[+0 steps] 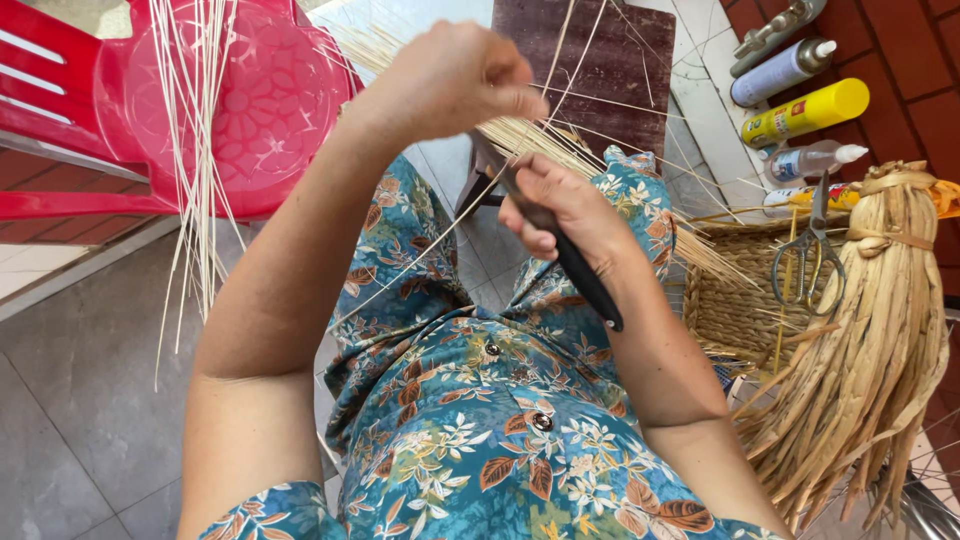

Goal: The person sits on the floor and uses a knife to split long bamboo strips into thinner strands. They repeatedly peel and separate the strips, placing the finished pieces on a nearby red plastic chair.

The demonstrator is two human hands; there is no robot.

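Note:
My left hand (455,75) is closed around a bundle of thin pale reed strips (540,140) held out over my lap. My right hand (560,205) grips a knife with a black handle (585,280), its blade end reaching up against the strips just under my left hand. The handle's butt points back toward my body. The loose ends of the strips fan out to the right over a woven basket (740,310). My lap is covered by a blue flowered garment (480,420).
A red plastic chair (200,110) at upper left has several long pale strips (200,150) hanging over it. Scissors (810,255) rest on the basket rim. A bundle of dried flat fibre (870,360) lies at right. Spray cans and bottles (800,110) lie on the tiles.

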